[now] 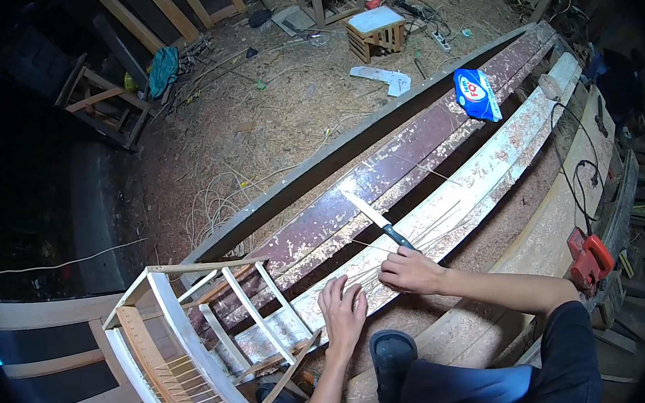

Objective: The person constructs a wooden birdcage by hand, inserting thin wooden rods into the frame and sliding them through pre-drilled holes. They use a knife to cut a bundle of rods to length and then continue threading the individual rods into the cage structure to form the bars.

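My left hand (342,311) rests over the pale, worn plank (481,172), its fingers spread a little near some thin strips (425,232). Just right of it, my right hand (411,270) has its fingers curled down on the same strips; what it pinches is hidden. A knife (374,217) with a dark handle lies beyond my right hand, its blade pointing up and left across the dark red plank (316,221). The handle end is close to my right fingers. To the left of my hands stands a white wooden frame (184,329) with a row of thin rods.
A blue packet (477,96) lies on the planks farther up. A red power tool (590,259) with a black cable (580,179) sits at the right. Beyond are small wooden stools (375,32), coiled strips (219,203) and shavings on the floor. My sandalled foot (392,356) is below.
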`<state>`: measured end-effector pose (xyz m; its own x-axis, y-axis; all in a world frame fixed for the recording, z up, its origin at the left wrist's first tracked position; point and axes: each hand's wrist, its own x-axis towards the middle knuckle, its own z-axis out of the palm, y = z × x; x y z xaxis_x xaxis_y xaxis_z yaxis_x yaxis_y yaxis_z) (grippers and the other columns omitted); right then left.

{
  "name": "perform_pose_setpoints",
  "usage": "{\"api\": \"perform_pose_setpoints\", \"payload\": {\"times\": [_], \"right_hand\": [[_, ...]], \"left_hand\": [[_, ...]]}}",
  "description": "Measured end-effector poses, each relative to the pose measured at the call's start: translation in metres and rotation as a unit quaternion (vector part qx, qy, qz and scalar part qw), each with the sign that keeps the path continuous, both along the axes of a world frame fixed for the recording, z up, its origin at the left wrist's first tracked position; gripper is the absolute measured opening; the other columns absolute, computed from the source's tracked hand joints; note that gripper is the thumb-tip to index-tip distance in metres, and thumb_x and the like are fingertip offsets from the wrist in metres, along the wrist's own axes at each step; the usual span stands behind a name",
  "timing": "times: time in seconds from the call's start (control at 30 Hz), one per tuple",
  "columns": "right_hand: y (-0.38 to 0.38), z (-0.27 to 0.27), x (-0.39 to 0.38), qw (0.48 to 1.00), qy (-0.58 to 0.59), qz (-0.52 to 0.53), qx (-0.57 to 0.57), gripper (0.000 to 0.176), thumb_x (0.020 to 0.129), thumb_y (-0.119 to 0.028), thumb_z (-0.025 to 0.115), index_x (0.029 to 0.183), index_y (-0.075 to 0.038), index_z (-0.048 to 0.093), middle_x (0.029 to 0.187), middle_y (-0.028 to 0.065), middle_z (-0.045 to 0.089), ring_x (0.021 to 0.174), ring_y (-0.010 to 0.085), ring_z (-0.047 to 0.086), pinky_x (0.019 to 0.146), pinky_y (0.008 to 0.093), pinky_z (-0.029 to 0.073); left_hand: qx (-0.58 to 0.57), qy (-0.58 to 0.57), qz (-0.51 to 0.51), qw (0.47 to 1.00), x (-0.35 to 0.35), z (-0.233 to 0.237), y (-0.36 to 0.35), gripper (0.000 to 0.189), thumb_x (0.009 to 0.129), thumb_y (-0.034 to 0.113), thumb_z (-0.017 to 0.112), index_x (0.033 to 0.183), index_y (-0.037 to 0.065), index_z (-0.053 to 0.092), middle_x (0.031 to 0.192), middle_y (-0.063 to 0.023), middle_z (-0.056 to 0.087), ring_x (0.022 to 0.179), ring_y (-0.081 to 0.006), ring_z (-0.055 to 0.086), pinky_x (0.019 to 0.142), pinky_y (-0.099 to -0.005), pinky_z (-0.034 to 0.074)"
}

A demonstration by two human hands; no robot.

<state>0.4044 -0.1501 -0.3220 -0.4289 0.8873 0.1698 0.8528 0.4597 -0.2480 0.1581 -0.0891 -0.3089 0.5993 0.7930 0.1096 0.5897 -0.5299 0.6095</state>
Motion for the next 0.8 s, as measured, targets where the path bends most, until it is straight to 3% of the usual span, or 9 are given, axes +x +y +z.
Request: {"api": "perform_pose_setpoints", "payload": {"times": [0.1, 0.17, 0.6, 0.7, 0.77, 0.8], "right_hand": [[-0.001, -0.001, -0.002, 1.0, -0.005, 0.006, -0.016, 0.018, 0.091, -0.028, 0.074, 0.103, -0.016, 0.069, 0.095, 0.0005, 0.062, 0.097, 0.0193, 0.062, 0.085, 0.0369, 0.046], [-0.001, 0.004, -0.005, 0.998, 0.029, -0.011, -0.049, 0.011, 0.091, -0.022, 0.066, 0.1, -0.015, 0.068, 0.098, 0.0013, 0.062, 0.103, 0.0196, 0.062, 0.088, 0.0366, 0.047], [0.004, 0.005, -0.011, 0.998, -0.001, -0.036, -0.056, 0.015, 0.091, -0.019, 0.065, 0.104, -0.013, 0.066, 0.101, 0.0034, 0.064, 0.104, 0.0217, 0.063, 0.087, 0.0374, 0.047], [0.005, 0.006, -0.012, 0.997, 0.03, -0.04, -0.065, 0.016, 0.09, -0.02, 0.068, 0.104, -0.012, 0.065, 0.1, 0.0038, 0.063, 0.103, 0.0227, 0.062, 0.087, 0.0378, 0.047], [0.005, 0.008, -0.012, 0.996, 0.056, -0.047, -0.06, 0.017, 0.091, -0.021, 0.071, 0.103, -0.012, 0.065, 0.099, 0.004, 0.062, 0.101, 0.0231, 0.062, 0.087, 0.0383, 0.046], [0.005, 0.01, -0.012, 0.996, 0.056, -0.046, -0.06, 0.017, 0.091, -0.021, 0.071, 0.103, -0.012, 0.065, 0.099, 0.004, 0.062, 0.101, 0.0231, 0.062, 0.087, 0.0383, 0.046]], "left_hand": [[-0.004, 0.005, -0.006, 1.0, 0.0, -0.002, -0.001, 0.02, 0.09, 0.014, 0.08, 0.109, 0.007, 0.078, 0.134, -0.0138, 0.067, 0.132, -0.0362, 0.055, 0.112, -0.0504, 0.04], [-0.005, 0.007, 0.0, 1.0, -0.001, -0.003, -0.001, 0.019, 0.09, 0.013, 0.079, 0.107, 0.007, 0.08, 0.135, -0.0145, 0.066, 0.132, -0.0369, 0.055, 0.113, -0.0509, 0.04], [-0.017, 0.026, 0.007, 0.999, -0.002, -0.006, 0.001, 0.015, 0.092, 0.011, 0.076, 0.105, 0.003, 0.079, 0.147, -0.0204, 0.061, 0.139, -0.0417, 0.049, 0.118, -0.0521, 0.037], [-0.003, 0.018, 0.007, 1.0, -0.001, -0.003, 0.001, 0.018, 0.094, 0.01, 0.074, 0.109, 0.001, 0.076, 0.144, -0.0188, 0.063, 0.138, -0.0416, 0.05, 0.117, -0.0517, 0.038], [0.018, 0.011, 0.014, 1.0, -0.003, 0.004, 0.001, 0.017, 0.096, 0.01, 0.072, 0.111, 0.002, 0.074, 0.128, -0.0146, 0.069, 0.124, -0.0361, 0.058, 0.107, -0.0487, 0.043], [0.018, 0.011, 0.014, 1.0, -0.004, 0.006, 0.002, 0.017, 0.096, 0.01, 0.072, 0.111, 0.002, 0.074, 0.128, -0.0146, 0.069, 0.124, -0.0361, 0.058, 0.107, -0.0487, 0.043]]}}
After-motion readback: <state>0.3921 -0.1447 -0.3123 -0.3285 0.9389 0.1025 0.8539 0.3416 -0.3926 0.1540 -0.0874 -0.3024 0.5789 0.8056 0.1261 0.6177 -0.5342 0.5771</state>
